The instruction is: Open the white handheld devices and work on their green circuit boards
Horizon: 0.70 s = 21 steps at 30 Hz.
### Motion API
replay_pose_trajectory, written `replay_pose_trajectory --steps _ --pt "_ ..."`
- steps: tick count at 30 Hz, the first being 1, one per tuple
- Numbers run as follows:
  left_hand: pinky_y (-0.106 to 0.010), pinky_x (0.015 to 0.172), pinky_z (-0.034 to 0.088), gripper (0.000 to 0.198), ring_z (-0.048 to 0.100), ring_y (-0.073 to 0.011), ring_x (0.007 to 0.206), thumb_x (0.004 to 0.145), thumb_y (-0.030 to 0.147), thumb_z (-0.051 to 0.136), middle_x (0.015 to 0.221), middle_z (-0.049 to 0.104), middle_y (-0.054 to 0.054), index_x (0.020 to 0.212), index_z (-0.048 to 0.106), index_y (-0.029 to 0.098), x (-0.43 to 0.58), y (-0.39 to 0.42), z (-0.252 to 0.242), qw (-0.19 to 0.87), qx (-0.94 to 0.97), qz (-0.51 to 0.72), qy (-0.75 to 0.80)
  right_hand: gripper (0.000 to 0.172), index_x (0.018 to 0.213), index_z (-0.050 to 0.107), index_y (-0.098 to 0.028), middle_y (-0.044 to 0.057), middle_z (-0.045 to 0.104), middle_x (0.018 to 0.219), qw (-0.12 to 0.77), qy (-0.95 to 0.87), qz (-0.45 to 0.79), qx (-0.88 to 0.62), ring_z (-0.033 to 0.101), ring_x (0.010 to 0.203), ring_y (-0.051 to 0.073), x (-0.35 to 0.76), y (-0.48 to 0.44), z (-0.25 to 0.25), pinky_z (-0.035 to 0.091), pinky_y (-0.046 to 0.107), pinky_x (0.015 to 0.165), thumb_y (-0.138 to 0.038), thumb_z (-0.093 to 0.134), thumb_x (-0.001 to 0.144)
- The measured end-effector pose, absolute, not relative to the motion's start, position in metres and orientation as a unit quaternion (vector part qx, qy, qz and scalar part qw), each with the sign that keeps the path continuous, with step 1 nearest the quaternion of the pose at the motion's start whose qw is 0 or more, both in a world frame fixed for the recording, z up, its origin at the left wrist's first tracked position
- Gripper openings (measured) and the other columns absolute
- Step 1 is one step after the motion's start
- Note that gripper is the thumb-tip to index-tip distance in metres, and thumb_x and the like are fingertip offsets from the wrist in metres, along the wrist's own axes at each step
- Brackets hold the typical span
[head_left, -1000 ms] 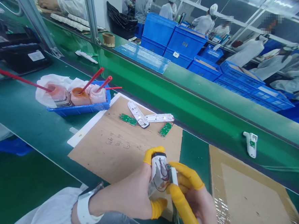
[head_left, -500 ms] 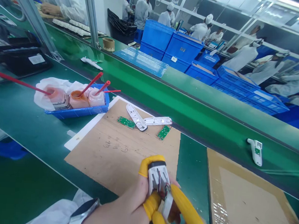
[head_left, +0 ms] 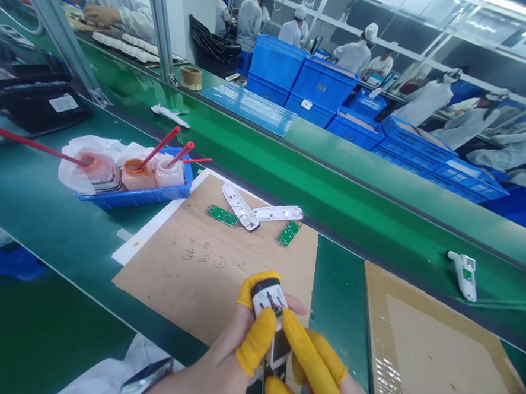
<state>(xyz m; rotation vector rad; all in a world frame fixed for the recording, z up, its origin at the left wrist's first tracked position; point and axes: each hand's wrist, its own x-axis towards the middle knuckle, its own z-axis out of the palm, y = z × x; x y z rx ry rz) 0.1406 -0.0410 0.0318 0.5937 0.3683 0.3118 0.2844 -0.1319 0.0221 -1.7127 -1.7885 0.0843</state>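
Both of my hands wear yellow finger covers. My left hand (head_left: 251, 345) is wrapped round a white plastic device housing (head_left: 266, 292) with a black end, its thumb pressed along the side. Fine wires show inside the housing's open face. My right hand (head_left: 317, 364) is closed on the same housing from the right, one finger laid on the wires. A small rectangular part with a dark face (head_left: 281, 344) sits lower on it, partly covered by fingers. Beyond lie two white shell halves (head_left: 240, 206) wired to green circuit boards (head_left: 288, 233) on a cardboard sheet (head_left: 164, 280).
A blue tray (head_left: 133, 198) with bottles and red sticks stands at the left. A green conveyor belt (head_left: 334, 192) crosses behind, carrying a white handheld device (head_left: 465, 278) and another white piece (head_left: 172, 116). At right lies another cardboard sheet (head_left: 440, 362). Blue crates (head_left: 321, 87) and co-workers are farther back.
The pieces on the belt have shifted right. My hands have tilted the housing slightly left; my left thumb and right fingers have moved up onto its open face.
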Motion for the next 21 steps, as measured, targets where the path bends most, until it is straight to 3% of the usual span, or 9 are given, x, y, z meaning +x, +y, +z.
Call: replay_pose_trajectory --steps 3,6,10,15,21 --pt "-0.046 0.099 0.039 0.05 0.059 -0.0248 0.107 0.087 0.062 0.041 0.106 0.066 -0.008 0.117 0.057 0.025 0.15 -0.04 0.028 0.939 0.219 0.188 0.189 0.054 0.14 0.041 -0.033 0.006 0.068 0.111 0.304 -0.715 0.0 -0.63 0.069 0.087 0.026 0.292 -0.123 0.031 0.062 0.036 0.065 -0.031 0.058 0.089" --pt "-0.047 0.101 0.037 0.062 0.057 -0.0287 0.112 0.077 0.07 0.051 0.102 0.068 -0.011 0.111 0.06 0.018 0.161 -0.038 0.028 0.95 0.178 0.163 0.2 0.061 0.145 0.033 -0.03 0.007 0.066 0.117 0.28 -0.751 -0.018 -0.597 0.065 0.1 0.028 0.302 -0.118 0.038 0.058 0.041 0.079 -0.032 0.06 0.089" --pt "-0.046 0.102 0.035 0.065 0.054 -0.0307 0.116 0.069 0.066 0.064 0.109 0.066 -0.012 0.111 0.059 0.016 0.164 -0.034 0.041 0.952 0.161 0.166 0.202 0.066 0.147 0.027 -0.019 0.011 0.064 0.121 0.259 -0.79 -0.058 -0.553 0.059 0.105 0.024 0.308 -0.113 0.043 0.053 0.036 0.081 -0.03 0.059 0.09" --pt "-0.048 0.099 0.039 0.064 0.058 -0.0309 0.109 0.072 0.072 0.055 0.106 0.068 -0.011 0.106 0.062 0.018 0.162 -0.032 0.048 0.946 0.187 0.162 0.209 0.055 0.143 0.037 -0.016 0.009 0.068 0.112 0.261 -0.793 -0.102 -0.542 0.059 0.093 0.023 0.307 -0.105 0.045 0.047 0.036 0.077 -0.027 0.056 0.092" --pt "-0.048 0.101 0.039 0.067 0.058 -0.0281 0.11 0.074 0.073 0.051 0.113 0.064 -0.011 0.116 0.056 0.021 0.161 -0.035 0.045 0.922 0.219 0.151 0.28 0.031 0.118 0.057 -0.013 0.012 0.066 0.111 0.268 -0.775 -0.068 -0.568 0.056 0.095 0.023 0.306 -0.104 0.045 0.046 0.035 0.077 -0.025 0.059 0.09"
